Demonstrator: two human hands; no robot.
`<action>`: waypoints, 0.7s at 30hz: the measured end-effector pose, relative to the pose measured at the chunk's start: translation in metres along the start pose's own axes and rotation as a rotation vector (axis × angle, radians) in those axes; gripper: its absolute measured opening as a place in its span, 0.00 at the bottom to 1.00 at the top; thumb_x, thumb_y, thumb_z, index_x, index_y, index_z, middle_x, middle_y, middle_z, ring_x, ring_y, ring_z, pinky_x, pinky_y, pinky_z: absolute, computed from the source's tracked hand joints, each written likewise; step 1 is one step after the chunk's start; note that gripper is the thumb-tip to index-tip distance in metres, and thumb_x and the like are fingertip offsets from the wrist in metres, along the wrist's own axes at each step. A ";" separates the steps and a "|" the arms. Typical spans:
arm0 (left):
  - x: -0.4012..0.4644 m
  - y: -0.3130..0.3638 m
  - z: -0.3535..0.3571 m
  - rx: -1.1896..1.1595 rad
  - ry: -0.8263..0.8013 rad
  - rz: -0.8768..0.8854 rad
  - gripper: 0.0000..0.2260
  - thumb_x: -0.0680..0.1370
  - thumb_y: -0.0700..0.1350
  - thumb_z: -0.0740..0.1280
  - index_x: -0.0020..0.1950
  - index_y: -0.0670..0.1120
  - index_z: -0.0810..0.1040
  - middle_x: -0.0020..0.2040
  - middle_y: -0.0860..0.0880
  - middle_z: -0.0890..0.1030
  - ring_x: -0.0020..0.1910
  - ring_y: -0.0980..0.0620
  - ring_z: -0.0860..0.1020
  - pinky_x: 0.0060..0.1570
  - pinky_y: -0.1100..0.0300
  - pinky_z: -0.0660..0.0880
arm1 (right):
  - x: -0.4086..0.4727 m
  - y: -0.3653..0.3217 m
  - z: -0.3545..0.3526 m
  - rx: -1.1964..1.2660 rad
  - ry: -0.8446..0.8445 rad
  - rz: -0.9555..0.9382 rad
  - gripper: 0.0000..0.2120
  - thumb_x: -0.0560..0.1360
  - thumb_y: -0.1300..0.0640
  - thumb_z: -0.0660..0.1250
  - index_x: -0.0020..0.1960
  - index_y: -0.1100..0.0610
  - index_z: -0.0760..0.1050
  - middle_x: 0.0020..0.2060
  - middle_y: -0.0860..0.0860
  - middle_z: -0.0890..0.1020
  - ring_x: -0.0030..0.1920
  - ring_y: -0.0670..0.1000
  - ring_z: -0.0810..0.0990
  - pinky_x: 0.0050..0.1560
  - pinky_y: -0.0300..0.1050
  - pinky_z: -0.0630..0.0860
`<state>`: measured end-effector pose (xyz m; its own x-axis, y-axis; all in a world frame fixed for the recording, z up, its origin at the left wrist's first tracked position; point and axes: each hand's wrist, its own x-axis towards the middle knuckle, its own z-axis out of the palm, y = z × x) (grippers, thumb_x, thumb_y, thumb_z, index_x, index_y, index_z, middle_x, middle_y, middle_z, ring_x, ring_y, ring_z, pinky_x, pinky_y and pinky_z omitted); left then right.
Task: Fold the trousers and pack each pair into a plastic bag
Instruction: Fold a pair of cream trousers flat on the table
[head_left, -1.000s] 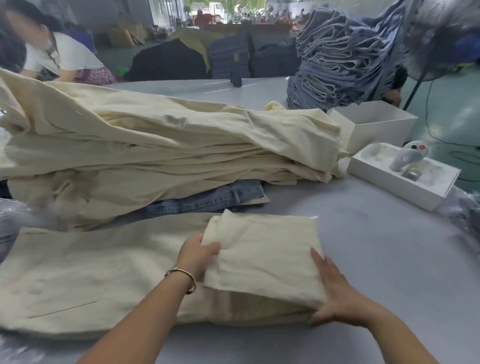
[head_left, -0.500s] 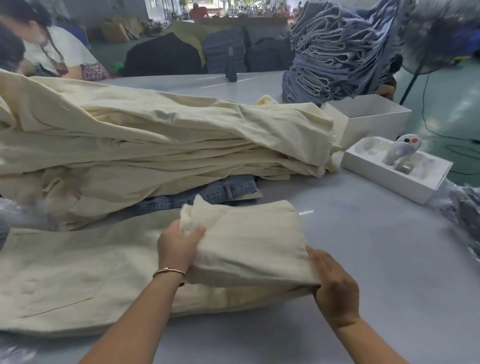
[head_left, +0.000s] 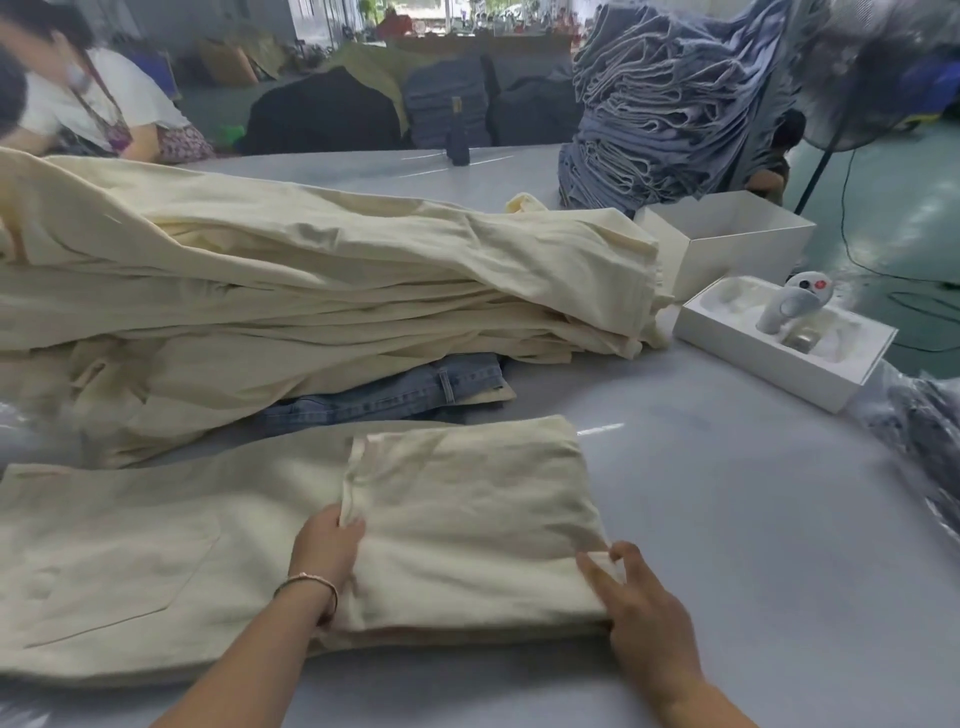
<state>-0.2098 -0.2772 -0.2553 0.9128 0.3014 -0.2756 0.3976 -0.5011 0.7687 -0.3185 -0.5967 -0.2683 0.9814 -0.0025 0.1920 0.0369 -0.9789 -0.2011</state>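
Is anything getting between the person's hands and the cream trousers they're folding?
Nothing visible. The left hand pinches the folded flap's corner and the right hand touches the cream trousers at the fold's near edge.

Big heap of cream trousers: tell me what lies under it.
A pair of blue denim jeans pokes out from under the heap of cream trousers, resting on the grey table. The heap covers the rest of the jeans and anything else beneath.
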 end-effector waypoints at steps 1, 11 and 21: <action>-0.002 -0.002 0.003 0.062 0.006 0.015 0.07 0.79 0.42 0.63 0.46 0.41 0.79 0.44 0.40 0.81 0.45 0.39 0.77 0.42 0.52 0.70 | 0.002 0.000 -0.001 -0.034 -0.071 -0.026 0.36 0.45 0.69 0.76 0.52 0.51 0.84 0.50 0.60 0.81 0.38 0.60 0.83 0.24 0.48 0.75; 0.001 -0.006 0.000 -0.006 0.006 -0.026 0.05 0.74 0.39 0.66 0.39 0.46 0.76 0.36 0.47 0.80 0.36 0.45 0.77 0.35 0.55 0.70 | 0.124 0.009 -0.032 0.830 -0.093 0.286 0.13 0.77 0.57 0.67 0.61 0.52 0.76 0.59 0.47 0.76 0.62 0.52 0.73 0.55 0.34 0.69; 0.000 -0.017 -0.002 -0.158 -0.012 -0.049 0.06 0.76 0.36 0.66 0.44 0.47 0.79 0.40 0.47 0.82 0.40 0.47 0.80 0.37 0.57 0.73 | 0.244 0.014 -0.025 0.577 -0.902 0.128 0.11 0.68 0.61 0.73 0.50 0.54 0.82 0.52 0.50 0.80 0.60 0.53 0.75 0.59 0.44 0.69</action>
<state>-0.2168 -0.2669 -0.2677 0.8943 0.3121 -0.3208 0.4225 -0.3523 0.8351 -0.0836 -0.6163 -0.2008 0.7521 0.2844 -0.5945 -0.2247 -0.7374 -0.6370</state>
